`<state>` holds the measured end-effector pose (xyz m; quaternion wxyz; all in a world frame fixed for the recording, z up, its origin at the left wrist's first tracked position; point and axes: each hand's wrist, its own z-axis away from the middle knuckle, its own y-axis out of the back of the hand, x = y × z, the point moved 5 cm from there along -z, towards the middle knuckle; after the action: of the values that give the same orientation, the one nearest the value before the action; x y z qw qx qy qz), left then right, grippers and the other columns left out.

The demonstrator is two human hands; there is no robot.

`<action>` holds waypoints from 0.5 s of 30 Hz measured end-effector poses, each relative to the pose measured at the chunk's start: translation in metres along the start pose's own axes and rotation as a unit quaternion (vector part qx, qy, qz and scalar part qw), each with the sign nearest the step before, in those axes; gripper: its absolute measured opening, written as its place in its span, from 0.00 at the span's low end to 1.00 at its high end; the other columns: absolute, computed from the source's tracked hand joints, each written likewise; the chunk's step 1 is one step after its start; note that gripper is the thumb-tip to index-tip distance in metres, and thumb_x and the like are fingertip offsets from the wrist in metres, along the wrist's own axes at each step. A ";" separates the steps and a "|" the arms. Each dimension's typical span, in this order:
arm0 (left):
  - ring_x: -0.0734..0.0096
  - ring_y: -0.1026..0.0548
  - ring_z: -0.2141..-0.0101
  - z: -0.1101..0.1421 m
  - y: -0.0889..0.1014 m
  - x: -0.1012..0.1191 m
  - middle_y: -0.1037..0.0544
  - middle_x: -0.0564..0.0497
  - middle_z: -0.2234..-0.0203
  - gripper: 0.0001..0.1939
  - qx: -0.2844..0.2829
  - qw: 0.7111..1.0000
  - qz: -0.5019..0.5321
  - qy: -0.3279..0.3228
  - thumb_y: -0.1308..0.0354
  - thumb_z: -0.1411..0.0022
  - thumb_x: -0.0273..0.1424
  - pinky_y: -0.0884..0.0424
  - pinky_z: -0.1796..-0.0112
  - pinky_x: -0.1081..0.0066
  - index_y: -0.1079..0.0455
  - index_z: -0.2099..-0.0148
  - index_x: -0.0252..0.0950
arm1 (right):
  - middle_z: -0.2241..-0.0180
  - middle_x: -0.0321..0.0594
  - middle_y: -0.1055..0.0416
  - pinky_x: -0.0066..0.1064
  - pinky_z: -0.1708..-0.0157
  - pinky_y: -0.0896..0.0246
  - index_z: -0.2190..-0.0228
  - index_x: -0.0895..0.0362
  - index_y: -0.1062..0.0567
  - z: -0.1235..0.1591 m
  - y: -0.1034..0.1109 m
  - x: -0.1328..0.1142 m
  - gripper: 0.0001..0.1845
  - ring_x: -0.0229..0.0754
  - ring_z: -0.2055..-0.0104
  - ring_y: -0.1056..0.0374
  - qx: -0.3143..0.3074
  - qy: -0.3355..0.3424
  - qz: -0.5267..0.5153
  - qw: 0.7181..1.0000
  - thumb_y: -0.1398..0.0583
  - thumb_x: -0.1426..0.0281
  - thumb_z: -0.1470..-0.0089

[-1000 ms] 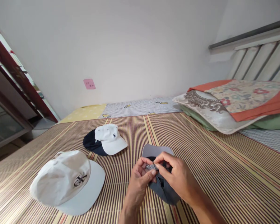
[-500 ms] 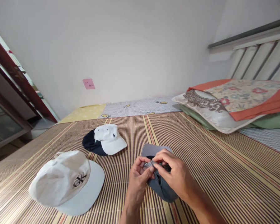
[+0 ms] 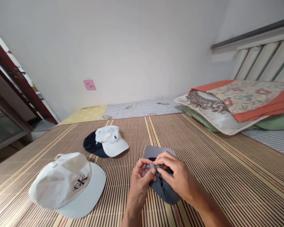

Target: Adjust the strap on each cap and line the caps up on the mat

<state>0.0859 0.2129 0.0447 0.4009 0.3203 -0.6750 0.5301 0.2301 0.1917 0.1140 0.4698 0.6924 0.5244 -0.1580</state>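
Observation:
A dark blue-grey baseball cap [image 3: 165, 190] lies on the striped mat, its paler grey brim pointing away from me. My left hand [image 3: 142, 173] pinches a small grey strap [image 3: 151, 167] at the cap's back opening between thumb and fingers. From the other side, my right hand [image 3: 174, 168] grips the same strap with thumb and forefinger, partly covering the cap. To the left sits a white cap with black CK letters [image 3: 68, 184]. Beyond it, a white cap with a small dark logo [image 3: 112, 140] rests partly over a navy cap [image 3: 94, 146].
The bamboo mat [image 3: 123, 201] covers the bed. Pillows with an orange-edged floral cover [image 3: 255, 94] are stacked at the right, by the white headboard [image 3: 267, 60]. A pink note [image 3: 89, 84] is on the wall. A reddish-brown frame [image 3: 21, 75] stands at the left.
The fingertips of my right hand have shifted slightly along the strap, and a bit more of it shows. The caps remain in place.

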 end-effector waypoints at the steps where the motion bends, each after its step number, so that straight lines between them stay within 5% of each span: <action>1: 0.82 0.30 0.75 0.000 -0.001 0.000 0.25 0.57 0.71 0.17 -0.002 1.000 -0.003 -0.002 0.25 0.42 0.37 0.35 0.70 0.78 0.27 0.57 0.37 | 0.57 0.38 0.27 0.32 0.55 0.32 0.59 0.52 0.23 0.000 0.001 0.000 0.13 0.41 0.55 0.26 -0.008 -0.004 -0.007 1.000 0.44 0.79 0.38; 15: 0.80 0.30 0.75 0.001 -0.004 0.004 0.25 0.57 0.74 0.18 -0.007 1.000 -0.029 -0.006 0.25 0.43 0.39 0.36 0.72 0.79 0.27 0.58 0.37 | 0.65 0.36 0.22 0.30 0.64 0.33 0.64 0.53 0.21 0.001 0.017 0.003 0.07 0.39 0.66 0.25 -0.017 -0.083 -0.026 0.996 0.40 0.74 0.38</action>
<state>0.0875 0.2104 0.0500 0.4145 0.3402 -0.6717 0.5112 0.2465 0.1926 0.1192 0.5189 0.6550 0.5040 -0.2185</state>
